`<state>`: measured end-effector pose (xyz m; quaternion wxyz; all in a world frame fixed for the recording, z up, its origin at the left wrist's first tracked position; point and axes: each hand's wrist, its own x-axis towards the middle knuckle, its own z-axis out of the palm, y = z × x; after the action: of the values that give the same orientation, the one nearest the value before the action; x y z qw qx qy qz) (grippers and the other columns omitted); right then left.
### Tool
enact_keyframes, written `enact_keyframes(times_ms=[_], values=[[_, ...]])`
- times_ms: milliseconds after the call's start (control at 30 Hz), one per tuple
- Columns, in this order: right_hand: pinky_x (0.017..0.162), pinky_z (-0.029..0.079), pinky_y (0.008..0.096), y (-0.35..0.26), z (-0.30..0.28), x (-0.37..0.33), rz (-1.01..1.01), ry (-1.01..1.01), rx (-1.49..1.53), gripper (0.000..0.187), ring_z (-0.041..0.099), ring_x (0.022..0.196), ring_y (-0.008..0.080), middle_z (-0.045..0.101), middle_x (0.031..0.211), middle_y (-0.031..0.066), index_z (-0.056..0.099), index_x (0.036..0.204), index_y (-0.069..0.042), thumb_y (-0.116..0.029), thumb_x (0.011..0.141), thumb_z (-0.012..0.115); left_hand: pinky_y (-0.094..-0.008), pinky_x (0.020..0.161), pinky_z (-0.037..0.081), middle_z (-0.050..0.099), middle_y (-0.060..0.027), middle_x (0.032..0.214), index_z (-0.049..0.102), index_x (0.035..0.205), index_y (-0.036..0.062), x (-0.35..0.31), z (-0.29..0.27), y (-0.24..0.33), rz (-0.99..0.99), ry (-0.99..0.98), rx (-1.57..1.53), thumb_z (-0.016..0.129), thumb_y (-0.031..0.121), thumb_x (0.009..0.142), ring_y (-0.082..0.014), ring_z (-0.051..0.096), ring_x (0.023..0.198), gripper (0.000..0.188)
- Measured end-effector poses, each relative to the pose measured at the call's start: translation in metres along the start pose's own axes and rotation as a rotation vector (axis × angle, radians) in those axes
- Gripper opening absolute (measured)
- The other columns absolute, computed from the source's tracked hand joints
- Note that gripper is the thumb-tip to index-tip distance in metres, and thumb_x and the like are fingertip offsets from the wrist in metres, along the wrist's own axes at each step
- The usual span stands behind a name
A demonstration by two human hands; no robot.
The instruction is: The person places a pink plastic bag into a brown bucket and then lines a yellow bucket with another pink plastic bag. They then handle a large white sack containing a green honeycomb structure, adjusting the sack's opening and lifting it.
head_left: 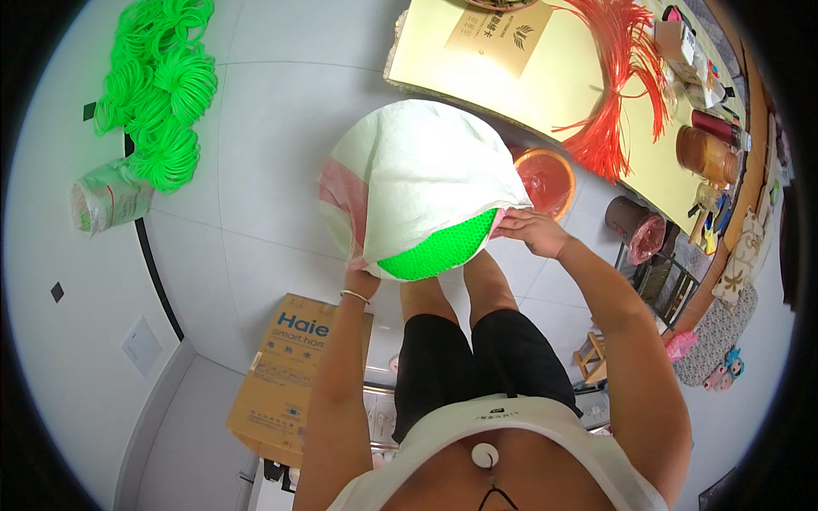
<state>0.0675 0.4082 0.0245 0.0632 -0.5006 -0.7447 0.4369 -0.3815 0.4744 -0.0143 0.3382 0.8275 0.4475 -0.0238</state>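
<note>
A large, rounded white woven sack (434, 145) with a pink panel hangs in front of my legs. Through its mouth, on the side toward me, shows a bright green meshed surface (439, 247) with many small holes; the rest of it is hidden inside. My right hand (530, 230) grips the pink edge of the mouth at the right, fingers pressed together. At the left corner, where the edge bunches up, my left hand (362, 280) holds the sack; its fingers are mostly hidden by the fabric.
A pale yellow table (545, 94) at the upper right bears a bundle of red strands (609, 102) and jars. Below stand an orange-rimmed bucket (558, 175) and a bin (630, 220). Green coils (166, 94) lie far left; a cardboard box (277, 383) stands near my left arm.
</note>
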Motion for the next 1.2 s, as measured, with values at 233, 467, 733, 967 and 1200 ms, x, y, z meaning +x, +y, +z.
enact_keyframes(times_ms=[233,467,733,967,1200], values=[[0.074,0.048,0.0252,-0.029,0.02,0.02,0.772,0.622,1.124,0.016,0.059,0.086,0.0097,0.067,0.096,0.0052,0.066,0.098,0.003,-0.005,0.085,0.064,-0.0352,0.087,0.051,0.063,-0.0136,0.114,0.053,0.125,0.0034,0.0,-0.036,-0.023,-0.591,-0.2,-1.122,0.067,0.011,0.081,-0.0239,0.061,0.105,0.047],[0.065,0.045,0.0236,-0.043,-0.008,0.079,0.856,1.255,1.151,0.019,0.054,0.075,0.0064,0.061,0.084,0.0001,0.063,0.105,-0.001,-0.01,0.088,0.06,-0.0305,0.081,0.052,0.06,-0.0142,0.115,0.042,0.133,-0.0023,0.01,-0.047,0.016,-0.656,0.501,-1.114,0.066,0.003,0.08,-0.02,0.06,0.104,0.058],[0.068,0.044,0.023,-0.001,-0.021,0.098,0.574,1.235,0.718,0.012,0.054,0.073,0.0087,0.061,0.077,-0.0007,0.064,0.091,0.004,-0.007,0.085,0.063,-0.0271,0.072,0.051,0.064,-0.0091,0.098,0.061,0.107,-0.0042,0.067,-0.047,0.016,-0.741,0.875,-0.886,0.063,0.005,0.085,-0.0152,0.06,0.08,0.024],[0.057,0.046,0.0306,-0.004,-0.051,0.119,0.839,0.86,0.493,0.021,0.057,0.059,0.0133,0.064,0.065,0.0087,0.069,0.085,0.0,-0.02,0.081,0.067,-0.0293,0.071,0.05,0.065,-0.0052,0.086,0.066,0.093,0.0001,0.09,-0.054,-0.032,-0.784,0.903,-0.896,0.064,0.008,0.084,-0.015,0.06,0.077,0.012],[0.077,0.048,0.0358,0.0,-0.059,0.114,0.625,0.931,0.203,0.034,0.061,0.084,0.0267,0.063,0.106,0.0152,0.061,0.111,-0.003,-0.014,0.079,0.066,-0.0418,0.085,0.046,0.06,-0.0159,0.116,0.059,0.117,0.0065,0.119,-0.091,0.021,-0.154,0.859,-0.252,0.068,0.014,0.072,-0.0329,0.058,0.101,0.047]])
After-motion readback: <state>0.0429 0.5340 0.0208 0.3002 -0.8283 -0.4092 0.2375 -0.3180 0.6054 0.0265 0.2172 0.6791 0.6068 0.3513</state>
